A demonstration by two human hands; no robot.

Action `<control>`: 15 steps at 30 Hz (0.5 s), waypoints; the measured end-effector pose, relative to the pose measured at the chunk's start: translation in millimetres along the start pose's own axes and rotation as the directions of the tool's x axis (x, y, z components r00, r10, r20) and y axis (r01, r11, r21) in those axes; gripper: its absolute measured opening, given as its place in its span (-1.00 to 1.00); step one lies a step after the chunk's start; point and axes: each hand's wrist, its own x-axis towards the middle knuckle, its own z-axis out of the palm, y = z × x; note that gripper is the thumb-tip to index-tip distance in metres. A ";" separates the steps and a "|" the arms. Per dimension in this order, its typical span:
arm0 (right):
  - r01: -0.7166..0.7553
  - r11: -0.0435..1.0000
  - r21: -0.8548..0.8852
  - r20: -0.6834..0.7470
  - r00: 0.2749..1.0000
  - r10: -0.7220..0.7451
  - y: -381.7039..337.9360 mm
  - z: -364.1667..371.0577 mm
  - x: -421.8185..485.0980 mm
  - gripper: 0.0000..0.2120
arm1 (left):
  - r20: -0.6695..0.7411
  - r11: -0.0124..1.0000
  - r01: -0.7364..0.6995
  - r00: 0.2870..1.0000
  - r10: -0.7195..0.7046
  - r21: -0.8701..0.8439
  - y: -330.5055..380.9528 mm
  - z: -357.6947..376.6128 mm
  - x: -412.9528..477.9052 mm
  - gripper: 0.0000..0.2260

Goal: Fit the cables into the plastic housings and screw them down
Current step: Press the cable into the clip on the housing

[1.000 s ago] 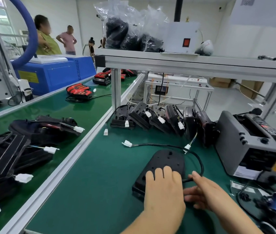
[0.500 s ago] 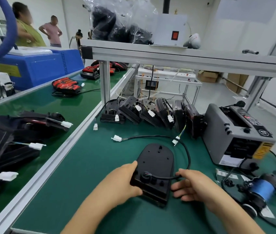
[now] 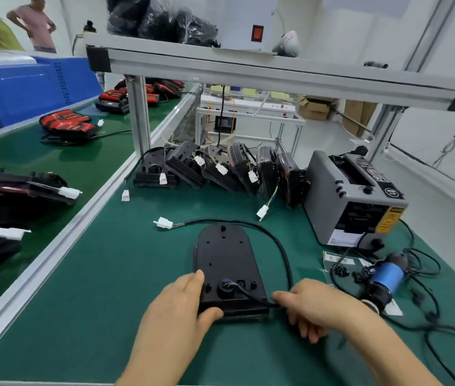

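Observation:
A black plastic housing (image 3: 225,263) lies flat on the green mat, rounded end away from me. Its black cable (image 3: 282,252) leaves a round port near the near edge, loops right and back, and ends in a white connector (image 3: 165,222). My left hand (image 3: 187,305) grips the housing's near left corner, thumb on the front edge. My right hand (image 3: 309,305) pinches the cable just right of the housing's near corner.
A row of black housings with white connectors (image 3: 220,169) leans at the back. A grey tape dispenser (image 3: 354,201) stands at the right, a blue-bodied electric screwdriver (image 3: 384,277) with tangled cords in front of it. An aluminium post (image 3: 138,118) and conveyor (image 3: 53,162) are at the left.
The housing sat under my left palm a second ago; my left hand has shifted to its near left corner. My right hand has taken the cable by the housing's near right corner.

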 end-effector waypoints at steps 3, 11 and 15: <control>0.034 0.998 -0.055 -0.059 0.998 -0.037 1.8 6.7 0.0 -0.53 | -0.041 0.980 -0.071 0.997 0.064 -0.184 0.8 0.0 1.4 -0.43; 0.056 0.994 -0.094 -0.084 0.994 -0.064 4.8 15.7 -2.0 -0.53 | -0.054 0.867 -0.137 0.990 0.127 -0.479 2.7 6.6 10.5 -0.71; 0.070 0.994 -0.082 -0.079 0.994 -0.077 5.3 17.9 -1.6 -0.54 | -0.038 0.864 -0.156 0.987 0.157 -0.479 -0.5 5.3 8.8 -0.70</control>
